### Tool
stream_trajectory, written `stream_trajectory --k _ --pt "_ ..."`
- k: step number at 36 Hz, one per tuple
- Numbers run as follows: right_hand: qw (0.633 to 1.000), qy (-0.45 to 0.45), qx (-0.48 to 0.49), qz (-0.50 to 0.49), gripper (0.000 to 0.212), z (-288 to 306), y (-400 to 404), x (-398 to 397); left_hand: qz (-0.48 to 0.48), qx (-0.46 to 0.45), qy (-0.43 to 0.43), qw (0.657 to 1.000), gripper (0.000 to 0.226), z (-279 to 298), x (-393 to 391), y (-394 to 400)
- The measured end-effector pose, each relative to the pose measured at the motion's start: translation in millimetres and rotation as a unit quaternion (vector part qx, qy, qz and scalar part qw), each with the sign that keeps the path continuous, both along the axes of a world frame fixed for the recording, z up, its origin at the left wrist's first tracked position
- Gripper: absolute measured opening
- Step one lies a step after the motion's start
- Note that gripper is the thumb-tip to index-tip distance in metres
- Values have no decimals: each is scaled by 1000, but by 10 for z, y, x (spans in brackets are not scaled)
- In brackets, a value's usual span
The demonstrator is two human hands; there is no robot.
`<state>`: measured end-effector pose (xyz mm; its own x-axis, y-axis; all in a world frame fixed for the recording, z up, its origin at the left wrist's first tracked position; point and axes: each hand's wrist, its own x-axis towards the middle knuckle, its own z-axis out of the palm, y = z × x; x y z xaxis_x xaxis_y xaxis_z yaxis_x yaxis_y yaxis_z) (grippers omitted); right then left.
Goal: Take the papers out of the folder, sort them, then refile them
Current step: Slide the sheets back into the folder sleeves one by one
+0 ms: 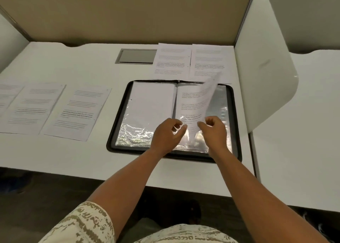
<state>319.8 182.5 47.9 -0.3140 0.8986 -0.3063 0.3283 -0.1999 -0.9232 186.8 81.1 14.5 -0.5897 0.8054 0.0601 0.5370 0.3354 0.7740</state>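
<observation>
Head view, looking down: a black folder [237, 114] lies open flat right of centre on a white bench [73, 160], its spine running away from the viewer and its clear plastic sleeves glinting. One printed sheet [195, 106] stands half-lifted from the right-hand sleeve, its long axis running from the lower centre up toward the upper right of the frame, its top corner curling over. The right hand [214, 132] pinches the sheet's lower edge between thumb and curled fingers. The left hand [165, 134] rests on the sleeve beside it with fingers spread and relaxed, apparently pinning the plastic down so the page slides free. On the left-hand page a blank white sheet [152, 103] fills the upper part of its sleeve.

Beyond the folder, at upper right, two printed pages [173, 62] lie side by side, upright to the viewer. At the left of the frame three more pages [77, 112] lie in a row, slightly tilted, the leftmost cut off by the frame edge. This spread suggests sorting piles, kept apart so their text stays readable.
</observation>
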Motion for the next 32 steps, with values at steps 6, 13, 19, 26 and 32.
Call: stream_trajectory --k 6,13,19,26,32 --pt "996 13 44 80 7 135 -369 -529 74 46 -97 991 28 179 -397 -57" --pt "979 -24 97 179 5 129 -825 -1103 129 64 -226 964 41 194 -1015 -288" --pt "968 -38 91 229 13 171 -1088 -1512 171 21 -195 965 23 100 -1576 -519" --pt "944 -157 225 184 26 -192 -1034 -1647 160 -49 -149 975 15 -86 -2114 -764" --pt "856 -335 234 316 42 -544 -988 -1690 128 -89 -141 978 13 -232 -2212 -818"
